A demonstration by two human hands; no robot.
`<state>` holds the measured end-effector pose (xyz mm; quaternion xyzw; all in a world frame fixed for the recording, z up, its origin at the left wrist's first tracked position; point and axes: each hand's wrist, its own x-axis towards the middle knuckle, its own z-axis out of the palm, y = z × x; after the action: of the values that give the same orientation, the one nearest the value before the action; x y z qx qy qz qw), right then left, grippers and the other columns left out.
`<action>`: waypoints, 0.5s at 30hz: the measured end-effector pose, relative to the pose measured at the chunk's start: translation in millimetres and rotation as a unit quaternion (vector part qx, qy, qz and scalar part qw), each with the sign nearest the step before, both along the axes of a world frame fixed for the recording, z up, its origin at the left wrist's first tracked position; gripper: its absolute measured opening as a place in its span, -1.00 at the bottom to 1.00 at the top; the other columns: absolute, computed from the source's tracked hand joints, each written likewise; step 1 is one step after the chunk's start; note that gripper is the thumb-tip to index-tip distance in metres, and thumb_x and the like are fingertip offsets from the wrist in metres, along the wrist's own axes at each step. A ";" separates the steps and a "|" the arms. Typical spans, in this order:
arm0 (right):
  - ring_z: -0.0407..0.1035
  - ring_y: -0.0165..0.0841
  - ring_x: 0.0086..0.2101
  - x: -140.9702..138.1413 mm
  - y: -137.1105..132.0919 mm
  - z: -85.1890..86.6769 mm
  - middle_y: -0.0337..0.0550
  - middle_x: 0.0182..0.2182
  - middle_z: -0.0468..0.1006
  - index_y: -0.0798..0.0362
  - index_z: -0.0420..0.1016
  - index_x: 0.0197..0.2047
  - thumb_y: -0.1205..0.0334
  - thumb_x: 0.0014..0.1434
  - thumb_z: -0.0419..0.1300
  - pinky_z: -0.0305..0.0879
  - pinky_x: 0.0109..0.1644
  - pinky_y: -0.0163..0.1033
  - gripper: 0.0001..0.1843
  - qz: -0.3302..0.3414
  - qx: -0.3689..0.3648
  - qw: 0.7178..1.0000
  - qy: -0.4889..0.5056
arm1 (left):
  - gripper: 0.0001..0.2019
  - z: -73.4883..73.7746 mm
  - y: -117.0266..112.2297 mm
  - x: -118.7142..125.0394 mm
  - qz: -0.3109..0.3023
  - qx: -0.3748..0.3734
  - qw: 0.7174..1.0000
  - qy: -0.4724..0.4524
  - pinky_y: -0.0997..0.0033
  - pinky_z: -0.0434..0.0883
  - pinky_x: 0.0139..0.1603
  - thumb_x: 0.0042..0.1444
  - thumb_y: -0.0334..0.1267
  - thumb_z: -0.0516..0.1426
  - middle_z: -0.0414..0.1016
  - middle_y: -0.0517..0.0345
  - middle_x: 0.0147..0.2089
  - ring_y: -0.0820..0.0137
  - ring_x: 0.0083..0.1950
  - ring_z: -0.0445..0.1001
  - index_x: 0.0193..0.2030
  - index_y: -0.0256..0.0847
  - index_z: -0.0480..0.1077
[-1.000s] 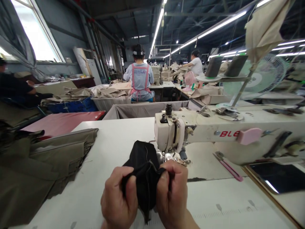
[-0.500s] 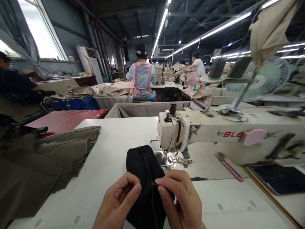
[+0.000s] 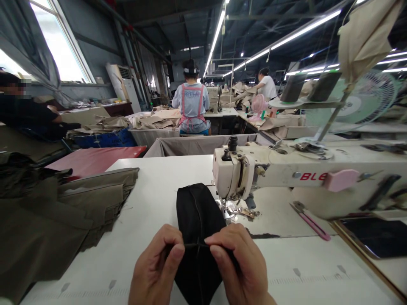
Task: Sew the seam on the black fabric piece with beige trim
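Over black fabric (image 3: 197, 220), pinching hands (image 3: 203, 271).

The white worktop (image 3: 152, 199) lies bare in a wide strip through the middle of the frame, from the black cloth (image 3: 199, 220) up to its far edge, and that is the open lane. At lower left a heap of olive fabric (image 3: 63, 216) covers the surface and closes that side. On the right the sewing machine (image 3: 286, 178) stretches across, its head just beside the cloth, with pink-handled snips (image 3: 313, 224) and a dark phone (image 3: 378, 237) lying on the bed before it.
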<state>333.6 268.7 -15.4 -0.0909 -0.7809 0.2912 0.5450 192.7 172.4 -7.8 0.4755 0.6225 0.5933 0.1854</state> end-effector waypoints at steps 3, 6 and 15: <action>0.33 -0.46 -0.30 3.1 2.2 -4.9 -0.18 -0.29 0.38 0.03 0.38 -0.12 0.33 0.20 0.14 0.33 -0.26 -0.38 -0.84 0.040 -0.033 0.998 -0.024 | -0.63 -1.0 0.8 1.3 0.022 0.014 0.996 -0.089 0.54 0.23 -0.41 0.26 -0.05 0.00 0.14 0.17 -0.47 0.46 -0.42 0.16 -0.50 -0.25 0.20; 0.34 -0.49 -0.27 4.7 3.2 -7.5 -0.19 -0.30 0.37 0.06 0.38 -0.21 0.42 0.21 0.06 0.31 -0.22 -0.39 -0.88 0.021 -0.055 0.998 -0.006 | -0.67 -1.4 2.0 2.1 0.018 0.055 0.998 -0.036 0.61 0.32 -0.37 0.18 0.03 0.08 0.30 0.14 -0.39 0.46 -0.36 0.30 -0.35 -0.22 0.36; 0.32 -0.50 -0.34 3.8 0.6 -0.4 -0.23 -0.37 0.39 0.01 0.41 -0.14 0.43 0.22 0.03 0.28 -0.29 -0.38 -0.78 -0.016 -0.061 0.998 -0.013 | -0.71 -11.0 1.7 10.0 0.086 0.021 0.992 -0.087 0.54 0.27 -0.52 0.13 -0.08 0.15 0.29 0.16 -0.52 0.45 -0.49 0.26 -0.46 -0.26 0.37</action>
<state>337.3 269.3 -15.8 -0.1403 -0.7670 0.3286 0.5329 202.7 174.0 -18.8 0.3705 0.6298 0.6594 0.1769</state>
